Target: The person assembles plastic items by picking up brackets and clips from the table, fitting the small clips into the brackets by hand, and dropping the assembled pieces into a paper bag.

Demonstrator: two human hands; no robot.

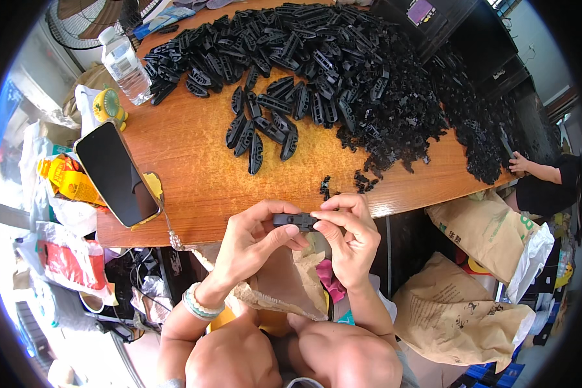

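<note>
My left hand (249,240) and my right hand (349,242) meet over the near edge of the table, pinching one black plastic part (299,222) between them. The part is long and ribbed, held level, with thumbs and fingertips at both ends. Fingers cover much of it, so its details are hard to make out. Just beyond my right hand lie a few small black pieces (325,187). Farther out, several finished-looking black ribbed parts (265,123) lie loose in front of a large heap of similar parts (239,45).
A spread of tiny black pieces (401,123) covers the table's right side. To the left are a phone (118,174), a water bottle (124,68) and a small yellow fan (110,105). Paper bags (459,310) stand at right, near another person's hand (518,161). An open paper bag (284,284) rests between my knees.
</note>
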